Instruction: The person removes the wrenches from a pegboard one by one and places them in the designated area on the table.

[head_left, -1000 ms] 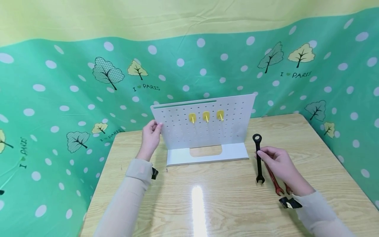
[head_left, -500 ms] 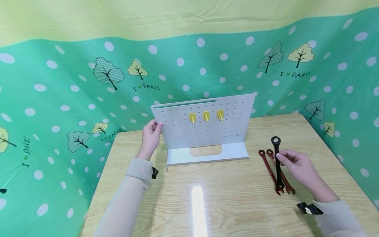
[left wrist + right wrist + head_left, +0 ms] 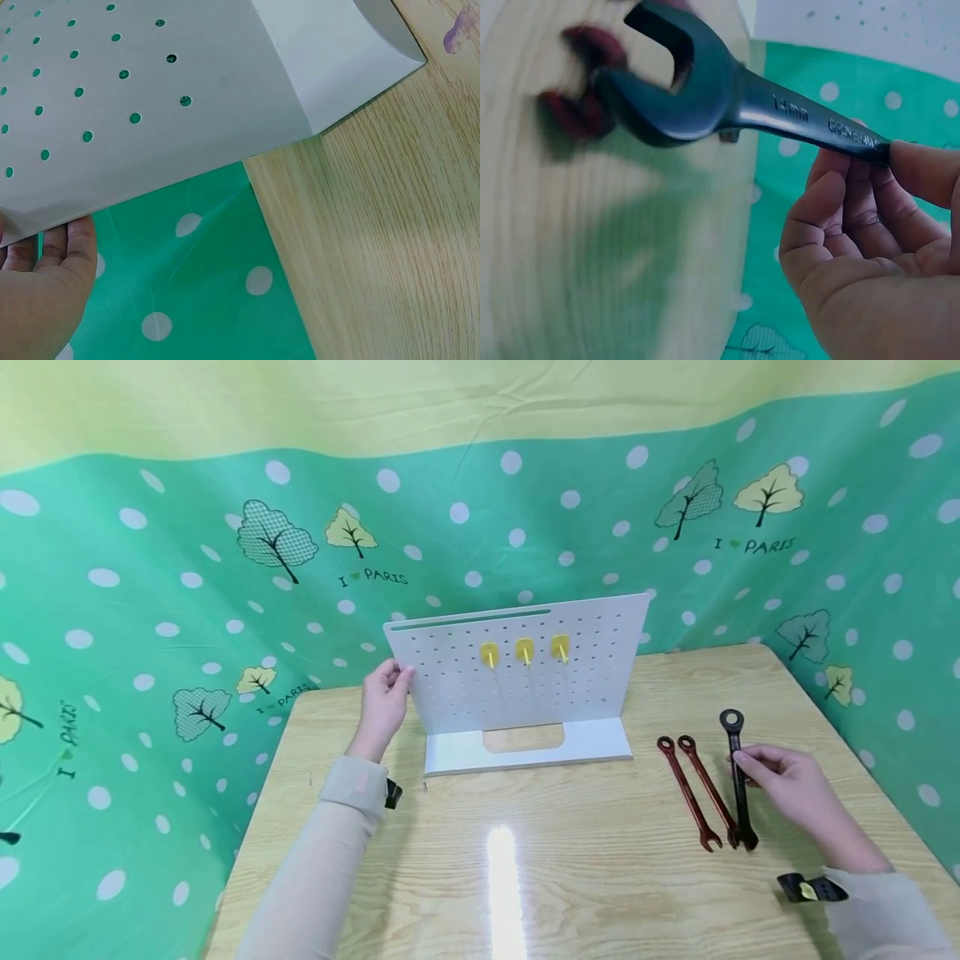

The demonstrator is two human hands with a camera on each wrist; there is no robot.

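My right hand [image 3: 787, 781] pinches a black combination wrench [image 3: 738, 777] by its shaft, ring end away from me, beside two red wrenches on the table. In the right wrist view the black wrench [image 3: 780, 109] shows its open end and a "14mm" marking; a blurred red wrench [image 3: 585, 82] lies beyond it. The red wrenches [image 3: 688, 793] lie side by side, slanting. With thumb and fingers my left hand [image 3: 382, 702] grips the left edge of a white pegboard stand [image 3: 450, 693]. In the left wrist view the left hand [image 3: 52, 285] holds that edge, fingers partly behind it.
Three yellow hooks [image 3: 525, 651] stick out from the pegboard's upper part. The stand's base sits on a wooden table [image 3: 420, 868] towards the back. A green dotted curtain [image 3: 187, 568] hangs behind and along both sides of the table.
My right hand has carried the black wrench to the right, across the red wrenches to their right side. The red wrenches are now uncovered. The left hand stays on the pegboard edge.
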